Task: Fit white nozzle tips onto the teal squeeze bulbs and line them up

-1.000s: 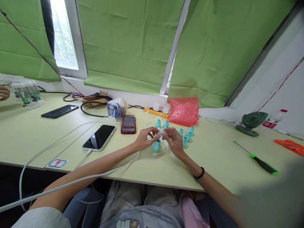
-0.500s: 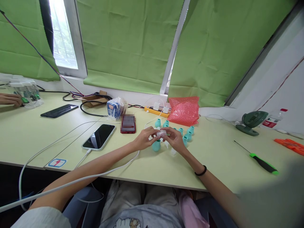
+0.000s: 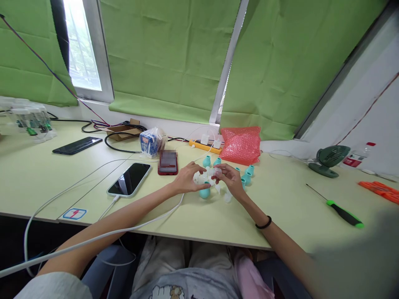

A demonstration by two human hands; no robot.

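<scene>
My right hand (image 3: 230,178) pinches a small clear plastic piece (image 3: 214,171) between thumb and fingertips, just above the table. To its left my left hand (image 3: 188,178) is open, thumb and fingers apart. Under that thumb stands a teal bulb-shaped piece (image 3: 204,193), close to it; whether they touch I cannot tell. Several translucent white pieces (image 3: 199,177) lie between the hands, partly covered by them. Another translucent piece (image 3: 227,197) rests below my right hand. More teal bulb-shaped pieces (image 3: 247,177) stand behind and right of my right hand, some of them hidden by it.
A white phone (image 3: 129,179) on a cable and a red phone (image 3: 167,162) lie left. Behind are a yellow power strip (image 3: 204,147) and red bubble wrap (image 3: 241,145). A screwdriver (image 3: 344,214) and a green fan (image 3: 332,158) are right. A white cable crosses my left arm.
My left hand has let go of the clear plastic piece and opened, moving slightly left. My right hand keeps the piece. At the far left, another person's hand has left the clear containers.
</scene>
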